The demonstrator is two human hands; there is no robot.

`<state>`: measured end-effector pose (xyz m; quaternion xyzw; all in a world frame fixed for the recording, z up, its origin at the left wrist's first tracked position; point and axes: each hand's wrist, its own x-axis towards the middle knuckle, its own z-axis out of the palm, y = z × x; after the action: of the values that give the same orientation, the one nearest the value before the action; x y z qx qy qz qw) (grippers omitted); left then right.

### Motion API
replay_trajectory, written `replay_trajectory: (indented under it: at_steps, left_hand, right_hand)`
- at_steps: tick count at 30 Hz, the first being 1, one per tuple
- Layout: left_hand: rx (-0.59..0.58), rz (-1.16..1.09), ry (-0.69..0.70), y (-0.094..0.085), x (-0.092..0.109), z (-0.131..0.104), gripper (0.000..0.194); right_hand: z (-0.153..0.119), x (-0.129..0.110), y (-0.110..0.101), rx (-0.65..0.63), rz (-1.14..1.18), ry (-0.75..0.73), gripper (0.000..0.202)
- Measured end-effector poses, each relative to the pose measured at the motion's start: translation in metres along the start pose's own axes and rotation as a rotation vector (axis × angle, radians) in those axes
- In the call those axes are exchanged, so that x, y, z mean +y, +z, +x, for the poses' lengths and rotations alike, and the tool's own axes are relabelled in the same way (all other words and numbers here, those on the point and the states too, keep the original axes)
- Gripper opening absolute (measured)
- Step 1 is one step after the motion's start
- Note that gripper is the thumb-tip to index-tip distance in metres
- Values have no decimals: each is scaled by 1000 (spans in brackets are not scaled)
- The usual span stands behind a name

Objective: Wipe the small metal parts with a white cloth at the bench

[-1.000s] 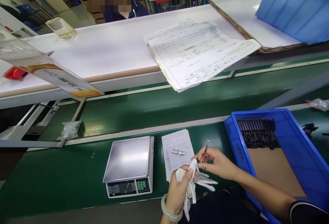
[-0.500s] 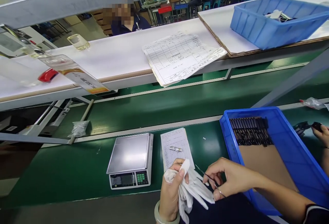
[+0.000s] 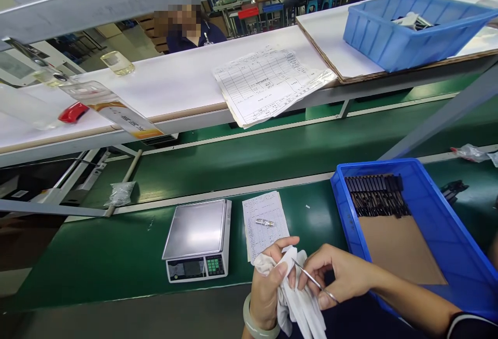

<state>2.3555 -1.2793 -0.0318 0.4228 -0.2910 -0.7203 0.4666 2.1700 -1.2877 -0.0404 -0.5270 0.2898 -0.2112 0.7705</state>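
Note:
My left hand (image 3: 272,282) is closed around white cloth gloves (image 3: 301,302), whose fingers hang down towards my lap. A pale bangle (image 3: 260,323) circles that wrist. In my right hand (image 3: 330,271) is a slim pair of metal scissors (image 3: 311,278), its tip against the glove cloth near my left fingers. The scissors' handles are partly hidden by my fingers. Just beyond my hands lies a printed sheet (image 3: 268,204) with a small clear packet (image 3: 265,222) on it.
Left of the sheet stands a weighing scale (image 3: 194,230). A blue bin (image 3: 439,225) at right holds rows of black parts (image 3: 375,194) and cardboard. On the shelf above are papers (image 3: 268,85), a light blue basket (image 3: 404,33) and bottles. A person (image 3: 194,33) sits beyond.
The scissors have moved left and up against the gloves, with my right hand closer to my left. The other person's hand at the right edge has mostly left the view.

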Motion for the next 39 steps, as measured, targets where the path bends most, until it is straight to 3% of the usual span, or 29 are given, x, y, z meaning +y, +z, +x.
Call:
replay_trajectory:
  at_steps: [5, 13, 21, 26, 31, 36, 39]
  left_hand:
    - [-39, -91, 46, 5, -2, 0, 29]
    - [-59, 93, 189, 7, -1, -1, 28]
    - [-110, 171, 136, 6, -3, -1, 32]
    - [-152, 160, 98, 6, 3, 1, 34]
    - [-217, 206, 105, 9, 9, 0, 36]
    - [-321, 113, 34, 15, 9, -2, 31]
    - [-343, 96, 3, 13, 9, -1, 31]
  right_hand:
    - [-2, -4, 7, -25, 99, -29, 57]
    - [-5, -5, 11, -11, 155, -57, 60]
    - [-4, 2, 17, -29, 470, -145, 59]
    - [-8, 11, 18, -61, 673, -54, 56]
    - [-14, 12, 19, -108, 667, -17, 57]
    - [-14, 6, 24, -146, 666, -71, 66]
    - [-14, 12, 25, -138, 708, -45, 61]
